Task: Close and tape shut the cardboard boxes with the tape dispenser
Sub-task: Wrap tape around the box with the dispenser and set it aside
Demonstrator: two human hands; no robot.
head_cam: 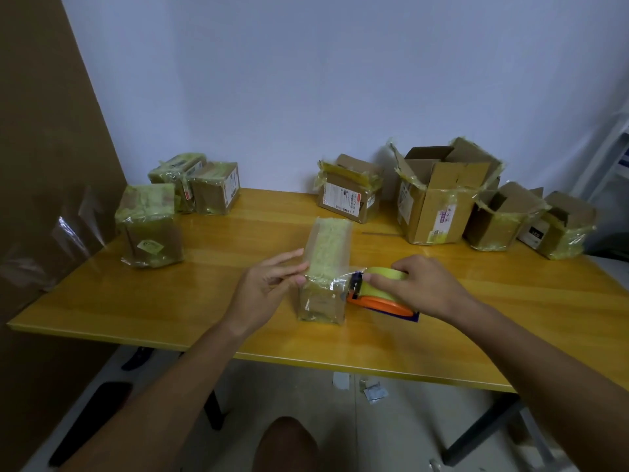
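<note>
A long narrow cardboard box [327,264], closed and covered in yellowish tape, lies on the wooden table [476,294] in front of me. My left hand [269,284] presses flat against its left side near the front end. My right hand [418,284] grips the orange tape dispenser [381,294] with its yellow roll, held against the box's right front corner. A strip of clear tape runs from the dispenser onto the box's front edge.
Three taped boxes [149,229] stand at the table's left rear. Several open boxes with raised flaps, the tallest [439,199], line the back right by the wall. A brown board [41,165] leans at the left. Paper scraps [371,391] lie on the floor.
</note>
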